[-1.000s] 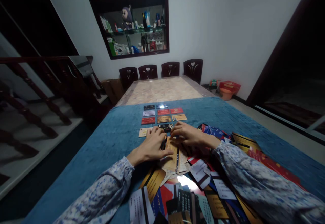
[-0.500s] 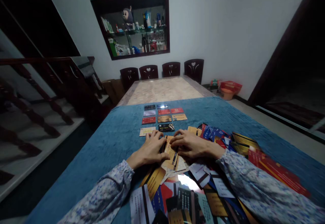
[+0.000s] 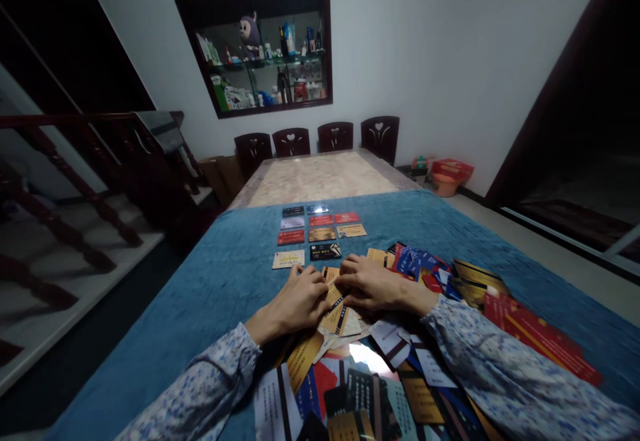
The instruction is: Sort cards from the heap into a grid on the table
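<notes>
My left hand (image 3: 303, 295) and my right hand (image 3: 373, 283) are close together over a heap of plastic cards. Between them is a gold card (image 3: 334, 319) with a dark stripe. The curled fingers of both hands are closed at its edges; my left fingertips are partly hidden. Another gold card edge shows above it, between the hands. Past my fingers, several cards lie face up in short rows, among them a black card (image 3: 325, 251), a cream card (image 3: 289, 259), a brown-gold card (image 3: 321, 234) and a red card (image 3: 291, 237).
Loose cards of many colours spread below my hands and to the right, with a white striped card (image 3: 277, 401) and large red cards (image 3: 540, 334). A blue cloth (image 3: 200, 307) covers the near table. Chairs (image 3: 335, 137) stand at the far end; a stair railing (image 3: 65, 174) is left.
My left hand has drawn its fingers in and turned slightly, its thumb now less visible. The gold card between the hands has shifted and tilted. The right hand has barely moved.
</notes>
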`<state>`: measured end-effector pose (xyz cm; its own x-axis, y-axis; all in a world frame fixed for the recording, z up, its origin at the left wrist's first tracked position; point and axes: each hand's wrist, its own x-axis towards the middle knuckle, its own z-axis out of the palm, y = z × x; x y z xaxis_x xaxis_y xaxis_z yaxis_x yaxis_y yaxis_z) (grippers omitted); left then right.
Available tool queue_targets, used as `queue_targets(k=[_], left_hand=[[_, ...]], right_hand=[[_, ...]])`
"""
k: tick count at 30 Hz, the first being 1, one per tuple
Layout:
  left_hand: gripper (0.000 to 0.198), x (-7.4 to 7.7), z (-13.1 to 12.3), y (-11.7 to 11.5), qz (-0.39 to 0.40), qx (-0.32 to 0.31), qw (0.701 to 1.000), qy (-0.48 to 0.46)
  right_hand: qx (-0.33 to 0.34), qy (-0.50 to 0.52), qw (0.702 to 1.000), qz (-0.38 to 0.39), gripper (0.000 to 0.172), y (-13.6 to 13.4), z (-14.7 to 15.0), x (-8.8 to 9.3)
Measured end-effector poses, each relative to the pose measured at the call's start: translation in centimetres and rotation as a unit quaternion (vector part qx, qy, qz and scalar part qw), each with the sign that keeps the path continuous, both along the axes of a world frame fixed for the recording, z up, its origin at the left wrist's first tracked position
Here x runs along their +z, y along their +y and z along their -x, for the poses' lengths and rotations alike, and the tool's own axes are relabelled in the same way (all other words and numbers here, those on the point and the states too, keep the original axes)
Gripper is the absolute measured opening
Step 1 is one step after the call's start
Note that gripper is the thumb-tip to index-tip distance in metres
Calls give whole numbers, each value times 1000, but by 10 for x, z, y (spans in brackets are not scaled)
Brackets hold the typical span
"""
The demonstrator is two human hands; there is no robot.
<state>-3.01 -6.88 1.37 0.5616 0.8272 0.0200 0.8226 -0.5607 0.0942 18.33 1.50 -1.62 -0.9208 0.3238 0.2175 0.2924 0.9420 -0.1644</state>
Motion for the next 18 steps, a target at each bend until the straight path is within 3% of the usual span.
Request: queue_targets(k=[5,18], left_hand=[[32,5,-4,-9,-5,14,1000,20],[25,0,-7,-11,-5,40,998,43]], right_hand=[[23,25,999,12,25,-1,0,0],[56,28,997,46,26,2,-2,1]])
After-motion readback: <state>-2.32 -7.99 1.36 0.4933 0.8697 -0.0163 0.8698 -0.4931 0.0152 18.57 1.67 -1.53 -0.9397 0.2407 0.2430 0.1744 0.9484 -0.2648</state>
